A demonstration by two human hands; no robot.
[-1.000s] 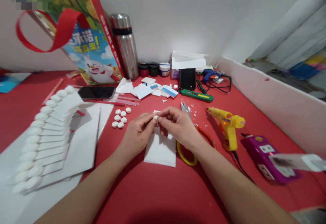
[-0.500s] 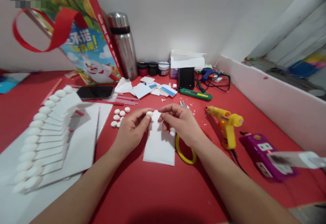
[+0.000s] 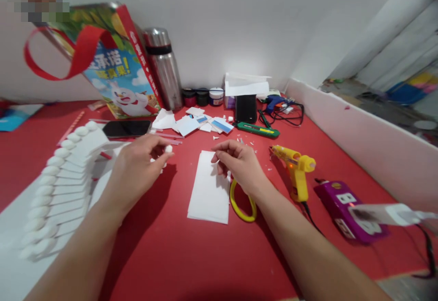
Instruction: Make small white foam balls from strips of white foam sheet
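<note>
My left hand point(image 3: 138, 168) is raised over the left-centre of the table, its thumb and forefinger pinching a small white ball-like piece point(image 3: 169, 149). A few similar white pieces are partly hidden behind it. My right hand point(image 3: 236, 161) hovers over the upper right edge of a white paper stack point(image 3: 208, 196), fingertips drawn together; whether something tiny is between them I cannot make out. Scissors with yellow handles point(image 3: 243, 216) lie partly under the right wrist. To the left stands a curved white stepped model point(image 3: 70, 173), lined along its outer edge with white rounded pieces point(image 3: 44, 200).
On the right lie a yellow glue gun point(image 3: 298, 171) and a purple box point(image 3: 352, 209) with a clear bottle over it. Behind are a green cutter point(image 3: 258, 129), card scraps point(image 3: 188, 125), a phone point(image 3: 127, 129), a steel flask point(image 3: 164, 70) and a printed box point(image 3: 119, 81).
My left hand has moved left, away from the paper stack, carrying the white ball-like piece. My right hand has stayed almost in place. The view has shifted slightly.
</note>
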